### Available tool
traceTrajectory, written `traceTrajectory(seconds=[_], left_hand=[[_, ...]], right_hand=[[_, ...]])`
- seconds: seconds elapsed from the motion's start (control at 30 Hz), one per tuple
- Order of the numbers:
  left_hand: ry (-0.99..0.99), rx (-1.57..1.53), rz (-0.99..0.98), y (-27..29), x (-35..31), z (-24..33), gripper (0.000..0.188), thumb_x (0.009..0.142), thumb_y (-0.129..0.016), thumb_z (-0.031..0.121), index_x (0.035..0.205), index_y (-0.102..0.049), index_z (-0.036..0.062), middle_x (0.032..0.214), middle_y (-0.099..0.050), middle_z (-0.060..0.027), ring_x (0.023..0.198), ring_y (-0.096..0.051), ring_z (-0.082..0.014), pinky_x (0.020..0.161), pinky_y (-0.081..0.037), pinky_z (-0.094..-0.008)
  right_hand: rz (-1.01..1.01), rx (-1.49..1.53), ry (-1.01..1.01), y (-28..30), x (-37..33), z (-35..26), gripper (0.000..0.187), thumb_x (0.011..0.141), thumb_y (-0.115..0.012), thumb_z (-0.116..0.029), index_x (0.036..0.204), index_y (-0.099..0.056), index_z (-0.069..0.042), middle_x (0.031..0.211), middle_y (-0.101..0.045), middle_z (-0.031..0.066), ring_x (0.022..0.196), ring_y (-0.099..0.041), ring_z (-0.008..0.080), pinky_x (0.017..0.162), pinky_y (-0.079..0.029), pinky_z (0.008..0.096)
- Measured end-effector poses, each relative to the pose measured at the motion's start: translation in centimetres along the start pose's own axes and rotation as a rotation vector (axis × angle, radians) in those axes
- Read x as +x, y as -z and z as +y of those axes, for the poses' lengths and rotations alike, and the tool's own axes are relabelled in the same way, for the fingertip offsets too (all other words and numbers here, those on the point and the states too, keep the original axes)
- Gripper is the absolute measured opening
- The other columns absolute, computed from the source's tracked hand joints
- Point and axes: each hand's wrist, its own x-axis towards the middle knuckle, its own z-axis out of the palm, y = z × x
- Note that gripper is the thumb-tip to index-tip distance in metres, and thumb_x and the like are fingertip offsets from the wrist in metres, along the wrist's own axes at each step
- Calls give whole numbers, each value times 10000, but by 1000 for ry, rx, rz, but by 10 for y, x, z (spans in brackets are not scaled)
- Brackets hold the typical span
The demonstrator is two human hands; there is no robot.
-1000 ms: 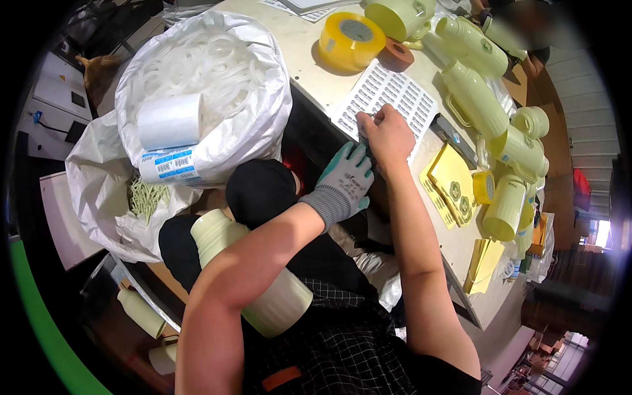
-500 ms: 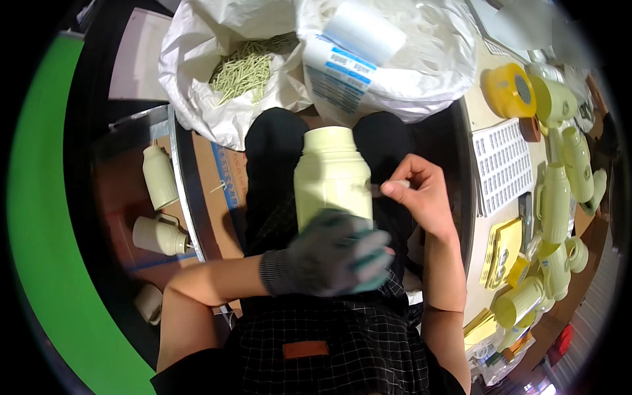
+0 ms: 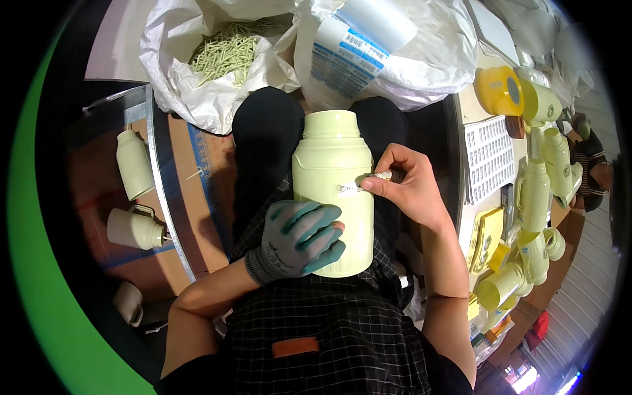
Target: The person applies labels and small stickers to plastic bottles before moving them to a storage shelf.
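A pale yellow-green vacuum flask (image 3: 332, 161) stands in my lap between my knees, its neck pointing away from me. My left hand (image 3: 299, 237), in a grey glove with teal patches, is closed against the lower left of its body. On the flask's upper right side is a small dark printed mark. Beside that mark my bare right hand (image 3: 411, 184) pinches a small whitish piece (image 3: 382, 176) between thumb and finger, with the thumb tip touching the flask. What the small piece is cannot be made out.
Ahead sit a white sack (image 3: 164, 62) of thin pale green sticks and a plastic bag (image 3: 428, 82). On the right-hand table are a printed label sheet (image 3: 490, 158), a yellow tape roll (image 3: 498, 91) and several flasks (image 3: 533, 191). More flasks (image 3: 135, 164) lie left, behind a metal edge.
My left hand has shifted up and left along the flask, uncovering its lower body. My right hand has come closer, its thumb now at the printed mark. The view has moved slightly.
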Motion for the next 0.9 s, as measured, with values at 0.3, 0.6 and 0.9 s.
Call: traceTrajectory(seconds=[0.3,0.6,0.9], left_hand=[[75,-28,-59,4,-13,-2,293,804,-760,262,1070,-679,168,1225,-657,-97,1074,-605,-277,878,-480,-469],[111,-22,-33,-4,-15,-3,405,899,-714,412,1243,-653,207,1445,-608,-73,1312,-515,-357,1055,-455,-574],[134,-1,-209,5,-2,-2,438,948,-645,416,1325,-601,197,1486,-602,-54,1384,-452,-363,1118,-403,-588]], right_hand=[[-8,123,24,2,0,11,323,825,-930,-150,788,-627,-46,729,-620,-39,692,-512,8,610,-407,198],[41,53,6,-2,-1,12,342,808,-941,-172,782,-624,-48,701,-615,-40,666,-518,14,589,-411,211],[305,-362,-20,17,-11,25,449,755,-961,-325,778,-618,-37,632,-628,50,582,-558,109,578,-477,290]])
